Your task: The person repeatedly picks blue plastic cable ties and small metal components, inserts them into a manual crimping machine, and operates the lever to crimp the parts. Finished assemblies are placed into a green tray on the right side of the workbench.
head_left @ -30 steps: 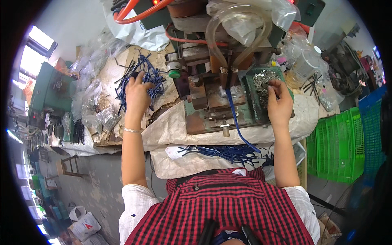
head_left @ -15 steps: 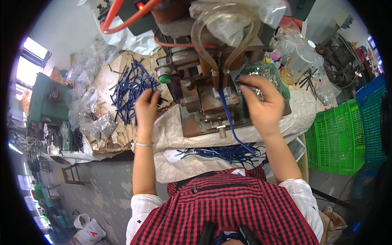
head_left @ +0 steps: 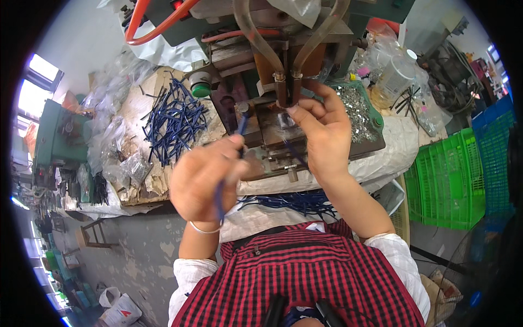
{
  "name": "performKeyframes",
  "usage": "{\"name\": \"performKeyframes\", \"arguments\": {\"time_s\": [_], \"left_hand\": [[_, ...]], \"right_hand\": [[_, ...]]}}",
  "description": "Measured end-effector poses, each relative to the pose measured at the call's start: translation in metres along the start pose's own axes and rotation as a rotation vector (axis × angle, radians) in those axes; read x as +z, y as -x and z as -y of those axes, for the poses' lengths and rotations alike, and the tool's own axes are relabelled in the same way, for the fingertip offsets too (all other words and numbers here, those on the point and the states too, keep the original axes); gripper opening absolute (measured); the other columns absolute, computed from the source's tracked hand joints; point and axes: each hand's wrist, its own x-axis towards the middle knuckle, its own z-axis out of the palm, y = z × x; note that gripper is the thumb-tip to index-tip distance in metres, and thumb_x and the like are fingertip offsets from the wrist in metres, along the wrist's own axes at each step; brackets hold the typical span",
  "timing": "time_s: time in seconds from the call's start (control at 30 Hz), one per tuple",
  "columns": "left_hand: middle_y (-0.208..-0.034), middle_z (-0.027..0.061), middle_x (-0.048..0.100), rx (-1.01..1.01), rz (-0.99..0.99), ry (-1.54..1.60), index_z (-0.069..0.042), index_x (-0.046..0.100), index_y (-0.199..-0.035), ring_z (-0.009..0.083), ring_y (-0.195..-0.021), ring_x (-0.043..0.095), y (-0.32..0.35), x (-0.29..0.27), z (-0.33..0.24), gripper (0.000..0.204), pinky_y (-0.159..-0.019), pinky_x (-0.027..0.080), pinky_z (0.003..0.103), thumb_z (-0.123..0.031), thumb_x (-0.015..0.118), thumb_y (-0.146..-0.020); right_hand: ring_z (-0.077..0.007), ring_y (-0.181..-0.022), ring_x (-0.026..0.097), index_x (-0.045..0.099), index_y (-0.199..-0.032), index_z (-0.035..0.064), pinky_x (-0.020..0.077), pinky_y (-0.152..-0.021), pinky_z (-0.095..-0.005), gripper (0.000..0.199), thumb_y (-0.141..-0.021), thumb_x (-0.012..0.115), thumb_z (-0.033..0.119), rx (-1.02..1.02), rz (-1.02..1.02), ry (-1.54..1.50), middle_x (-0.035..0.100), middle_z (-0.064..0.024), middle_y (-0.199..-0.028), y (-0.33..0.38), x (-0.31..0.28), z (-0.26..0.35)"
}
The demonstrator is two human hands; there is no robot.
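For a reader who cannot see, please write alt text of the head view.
Seen from above, a person in a red checked shirt works at a small green press machine: the left hand holds a dark blue cord piece, and the right hand pinches something small under the machine's head. A pile of blue cord pieces lies on the left of the bench, and a green crate stands on the right.

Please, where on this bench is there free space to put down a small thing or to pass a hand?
Some bare space shows on the white sacking, between the press and the green crate. The left side is crowded with blue cords and plastic bags. Near the press, both hands, left and right, fill the gap.
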Motion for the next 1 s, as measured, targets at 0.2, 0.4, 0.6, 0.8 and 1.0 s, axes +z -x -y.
{"name": "performKeyframes", "arguments": {"time_s": [0.2,0.4,0.6,0.8,1.0], "left_hand": [[-0.103,0.0130,0.074,0.214,0.287,-0.075,-0.006,0.072,-0.093,0.0137,-0.059,0.060,0.005,0.039,-0.014,0.027,-0.049,0.044,0.026,-0.018,0.088,-0.075],[-0.099,0.0109,0.074,0.280,0.250,-0.037,-0.008,0.072,-0.096,0.0141,-0.056,0.061,0.014,0.062,0.003,0.034,-0.046,0.044,0.026,-0.013,0.092,-0.069],[-0.099,0.0089,0.074,0.271,0.263,-0.094,-0.007,0.071,-0.093,0.0114,-0.057,0.059,0.014,0.058,-0.001,0.027,-0.048,0.045,0.024,-0.018,0.088,-0.074],[-0.109,0.0109,0.077,0.061,0.355,-0.135,-0.007,0.077,-0.103,0.0115,-0.060,0.060,0.035,0.009,-0.032,0.027,-0.051,0.045,0.027,-0.012,0.084,-0.077],[-0.096,0.0169,0.077,-0.162,-0.150,-0.441,0.007,0.072,-0.102,0.0232,-0.084,0.072,0.017,-0.052,0.009,0.016,-0.075,0.058,0.032,0.015,0.071,-0.088]], "right_hand": [[-0.0246,-0.117,0.068,0.067,-0.127,0.0001,0.0496,-0.103,-0.0345,0.037,-0.090,0.064,0.000,-0.169,0.227,0.470,0.072,-0.0141,-0.123,0.001,-0.034,0.023],[-0.0428,-0.134,0.053,0.078,-0.105,0.0090,0.0440,-0.109,-0.0494,0.027,-0.080,0.080,0.018,-0.395,-0.116,1.578,0.064,-0.0255,-0.131,-0.029,-0.156,-0.028],[-0.0386,-0.125,0.062,0.079,-0.099,0.0058,0.0470,-0.108,-0.0452,0.017,-0.082,0.079,0.012,-0.479,-0.142,1.427,0.071,-0.0214,-0.122,-0.031,-0.156,-0.035],[-0.0232,-0.102,0.071,0.075,-0.109,0.0004,0.0520,-0.093,-0.0324,0.016,-0.099,0.065,0.008,-0.371,-0.304,0.927,0.076,-0.0121,-0.107,-0.021,-0.147,-0.038],[-0.0107,-0.089,0.065,0.068,-0.117,-0.0001,0.0513,-0.083,-0.0254,0.018,-0.104,0.064,0.010,-0.240,-0.456,0.362,0.071,-0.0044,-0.101,-0.032,-0.161,-0.057]]}}
